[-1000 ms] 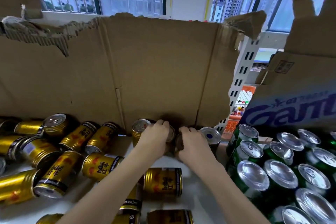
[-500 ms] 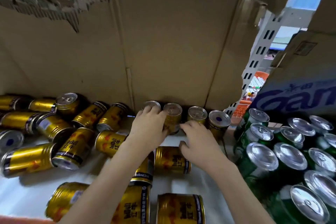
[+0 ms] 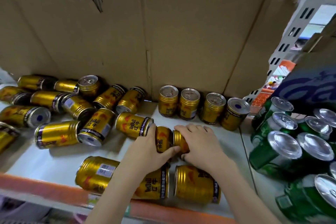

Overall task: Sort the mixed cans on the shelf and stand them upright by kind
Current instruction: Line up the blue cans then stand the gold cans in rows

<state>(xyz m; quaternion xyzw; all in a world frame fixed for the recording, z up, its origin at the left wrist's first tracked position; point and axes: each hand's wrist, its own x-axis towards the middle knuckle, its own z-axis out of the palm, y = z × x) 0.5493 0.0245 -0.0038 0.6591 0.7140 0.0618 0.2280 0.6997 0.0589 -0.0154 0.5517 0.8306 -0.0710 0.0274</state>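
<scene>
Several gold cans (image 3: 58, 133) lie on their sides over the left and middle of the white shelf (image 3: 54, 162). A row of upright gold cans (image 3: 189, 104) stands against the cardboard at the back. Upright green cans (image 3: 283, 148) fill the right side. My left hand (image 3: 151, 151) grips one lying gold can (image 3: 162, 139) in the middle of the shelf. My right hand (image 3: 201, 143) grips a second lying gold can (image 3: 180, 142) right beside it. Three more gold cans (image 3: 196, 183) lie near the front edge, partly under my forearms.
A tall torn cardboard sheet (image 3: 163, 32) walls off the back of the shelf. A dark blue printed box (image 3: 309, 85) sits behind the green cans. The shelf's orange front strip (image 3: 45, 185) runs along the near edge. A perforated metal upright (image 3: 294, 31) stands at the right.
Both hands have drawn back from the upright row at the back and now hold two lying cans mid-shelf. The camera has tilted down and closer.
</scene>
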